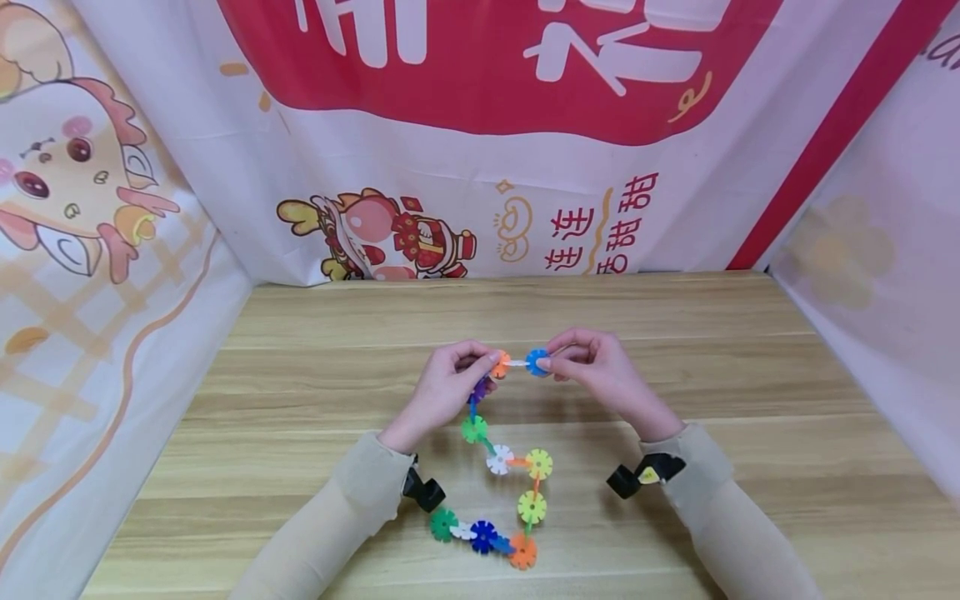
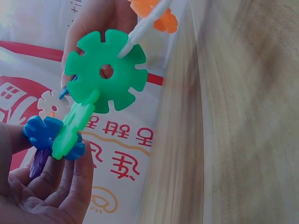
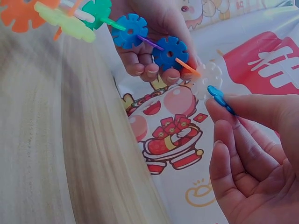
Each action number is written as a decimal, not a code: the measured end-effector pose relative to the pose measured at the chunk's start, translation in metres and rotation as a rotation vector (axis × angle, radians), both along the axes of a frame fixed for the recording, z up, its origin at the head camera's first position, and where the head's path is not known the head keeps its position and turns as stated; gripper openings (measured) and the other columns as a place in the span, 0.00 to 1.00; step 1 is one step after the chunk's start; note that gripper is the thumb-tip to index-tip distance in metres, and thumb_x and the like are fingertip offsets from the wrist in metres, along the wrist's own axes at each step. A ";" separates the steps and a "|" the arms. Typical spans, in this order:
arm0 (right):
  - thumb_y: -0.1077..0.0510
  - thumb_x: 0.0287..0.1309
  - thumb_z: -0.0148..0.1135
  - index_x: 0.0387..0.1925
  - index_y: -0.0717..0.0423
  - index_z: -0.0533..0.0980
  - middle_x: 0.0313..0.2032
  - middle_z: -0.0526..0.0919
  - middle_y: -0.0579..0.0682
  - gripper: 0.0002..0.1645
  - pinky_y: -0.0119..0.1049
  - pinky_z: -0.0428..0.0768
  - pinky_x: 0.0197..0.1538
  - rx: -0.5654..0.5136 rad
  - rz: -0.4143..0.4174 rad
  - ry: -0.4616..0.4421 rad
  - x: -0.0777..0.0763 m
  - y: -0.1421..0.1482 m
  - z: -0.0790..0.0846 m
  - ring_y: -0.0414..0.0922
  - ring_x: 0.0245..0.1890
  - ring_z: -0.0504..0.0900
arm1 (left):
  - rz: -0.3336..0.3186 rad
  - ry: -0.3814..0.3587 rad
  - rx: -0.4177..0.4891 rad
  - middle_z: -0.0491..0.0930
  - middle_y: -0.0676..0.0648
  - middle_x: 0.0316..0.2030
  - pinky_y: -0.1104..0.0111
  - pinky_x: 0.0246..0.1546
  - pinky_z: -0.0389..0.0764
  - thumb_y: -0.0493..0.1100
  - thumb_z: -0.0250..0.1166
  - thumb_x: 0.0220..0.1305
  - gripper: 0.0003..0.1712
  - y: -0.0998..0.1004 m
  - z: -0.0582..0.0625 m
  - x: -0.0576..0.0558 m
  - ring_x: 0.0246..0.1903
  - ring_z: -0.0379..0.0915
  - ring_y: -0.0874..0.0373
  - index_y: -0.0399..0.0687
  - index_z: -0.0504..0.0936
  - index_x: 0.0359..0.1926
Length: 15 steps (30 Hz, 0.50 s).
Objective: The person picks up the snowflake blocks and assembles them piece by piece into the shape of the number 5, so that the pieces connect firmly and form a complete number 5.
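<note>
A chain of notched plastic snowflake discs, slotted edge to edge, runs between my two hands and winds down toward me. My left hand (image 1: 442, 383) pinches the orange disc (image 1: 501, 364) near the chain's upper end. Between thumb and fingers, my right hand (image 1: 603, 371) holds a blue snowflake disc (image 1: 537, 362). A white disc (image 3: 208, 79) spans the gap between the orange and the blue, and the blue disc's edge meets it in the right wrist view. Below my left hand hang a purple disc (image 1: 478, 390) and a light green disc (image 1: 474, 429).
Nearer my body, the chain turns through yellow discs (image 1: 539, 464) and an orange disc (image 1: 523, 552), ending at a green disc (image 1: 444, 525) beside the left wrist camera (image 1: 424, 492). Beneath is a wood-grain table (image 1: 315, 400); a printed cloth (image 1: 480, 167) stands behind.
</note>
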State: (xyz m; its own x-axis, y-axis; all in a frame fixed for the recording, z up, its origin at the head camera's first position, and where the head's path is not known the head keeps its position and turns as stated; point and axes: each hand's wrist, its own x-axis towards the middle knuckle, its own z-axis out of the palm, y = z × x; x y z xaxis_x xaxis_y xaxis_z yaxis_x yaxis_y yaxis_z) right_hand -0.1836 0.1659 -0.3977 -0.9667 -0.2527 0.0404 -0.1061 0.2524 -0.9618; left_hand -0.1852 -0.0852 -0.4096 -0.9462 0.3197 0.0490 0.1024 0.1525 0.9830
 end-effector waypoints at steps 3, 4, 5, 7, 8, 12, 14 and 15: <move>0.54 0.64 0.72 0.45 0.61 0.80 0.36 0.89 0.53 0.15 0.55 0.84 0.47 0.003 0.003 0.007 -0.001 -0.001 -0.001 0.65 0.41 0.84 | 0.000 0.006 0.002 0.85 0.44 0.34 0.64 0.32 0.85 0.45 0.61 0.77 0.12 0.000 0.000 0.000 0.32 0.83 0.49 0.42 0.85 0.46; 0.54 0.64 0.72 0.44 0.61 0.80 0.36 0.89 0.52 0.15 0.55 0.84 0.47 0.005 0.002 0.010 -0.001 -0.002 -0.002 0.66 0.41 0.84 | 0.003 0.007 0.001 0.85 0.44 0.34 0.64 0.32 0.85 0.45 0.61 0.77 0.12 0.000 0.001 0.000 0.32 0.83 0.50 0.42 0.85 0.45; 0.54 0.64 0.72 0.44 0.61 0.80 0.36 0.89 0.52 0.15 0.54 0.84 0.47 0.005 0.002 0.012 -0.002 -0.002 -0.003 0.66 0.41 0.84 | 0.006 0.010 0.002 0.85 0.44 0.34 0.64 0.31 0.85 0.45 0.61 0.77 0.12 0.001 0.001 0.001 0.31 0.83 0.50 0.42 0.85 0.45; 0.54 0.64 0.72 0.44 0.61 0.81 0.36 0.89 0.53 0.15 0.54 0.84 0.47 0.000 0.001 0.015 -0.002 -0.003 -0.003 0.67 0.41 0.84 | 0.013 0.019 0.003 0.85 0.43 0.33 0.65 0.30 0.84 0.45 0.61 0.76 0.12 0.001 0.001 0.001 0.31 0.83 0.51 0.41 0.85 0.45; 0.54 0.64 0.72 0.44 0.61 0.81 0.35 0.89 0.53 0.15 0.55 0.84 0.47 -0.003 -0.001 0.015 -0.002 -0.003 -0.003 0.67 0.41 0.84 | 0.017 0.024 0.004 0.85 0.42 0.33 0.65 0.29 0.84 0.45 0.61 0.76 0.12 0.001 0.001 0.001 0.30 0.82 0.52 0.41 0.85 0.44; 0.54 0.63 0.72 0.43 0.61 0.81 0.35 0.89 0.53 0.14 0.55 0.84 0.46 -0.012 -0.012 0.014 0.000 -0.005 -0.004 0.66 0.40 0.84 | 0.032 0.034 0.011 0.85 0.40 0.32 0.67 0.28 0.83 0.44 0.62 0.75 0.11 0.003 0.000 0.002 0.29 0.82 0.52 0.40 0.85 0.43; 0.55 0.63 0.72 0.42 0.61 0.81 0.35 0.89 0.53 0.14 0.55 0.84 0.46 -0.012 -0.020 0.015 0.000 -0.005 -0.005 0.62 0.39 0.85 | 0.035 0.036 0.012 0.85 0.41 0.32 0.68 0.28 0.83 0.44 0.63 0.75 0.11 0.005 -0.001 0.002 0.29 0.82 0.52 0.40 0.85 0.43; 0.55 0.63 0.72 0.42 0.61 0.81 0.35 0.89 0.53 0.13 0.55 0.84 0.46 -0.009 -0.025 0.017 0.001 -0.005 -0.006 0.60 0.38 0.85 | 0.037 0.036 0.011 0.85 0.41 0.32 0.68 0.28 0.83 0.44 0.63 0.75 0.11 0.005 -0.001 0.002 0.30 0.82 0.52 0.40 0.85 0.43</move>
State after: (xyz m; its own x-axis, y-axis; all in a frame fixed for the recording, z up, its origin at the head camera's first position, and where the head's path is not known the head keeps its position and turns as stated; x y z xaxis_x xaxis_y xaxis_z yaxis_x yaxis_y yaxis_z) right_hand -0.1830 0.1605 -0.4033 -0.9718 -0.2284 0.0588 -0.1161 0.2465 -0.9622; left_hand -0.1830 -0.0798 -0.4111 -0.9549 0.2842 0.0864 0.1321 0.1457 0.9805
